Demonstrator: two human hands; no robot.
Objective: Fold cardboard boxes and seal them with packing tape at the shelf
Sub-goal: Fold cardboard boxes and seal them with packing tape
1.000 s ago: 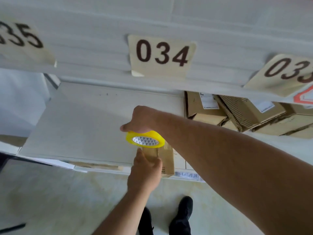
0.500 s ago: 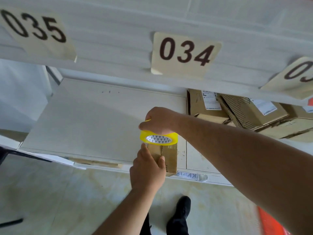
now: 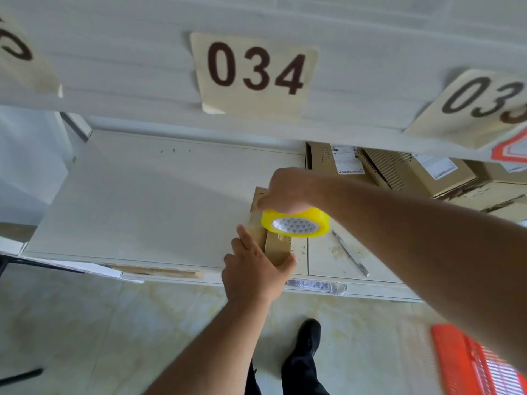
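A worker's left hand (image 3: 256, 269) grips the near end of a small cardboard box (image 3: 278, 249) at the shelf (image 3: 142, 201) edge, steadying it, while at one o'clock the right hand (image 3: 288, 192) clasps a yellow tape roll (image 3: 295, 223) pressed on the box's top, apparently sealing the seam.

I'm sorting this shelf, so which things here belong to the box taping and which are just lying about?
In use:
small cardboard box, held by left hand
yellow tape roll, gripped by right hand

Lying about:
labelled boxes
metal blade
orange crate
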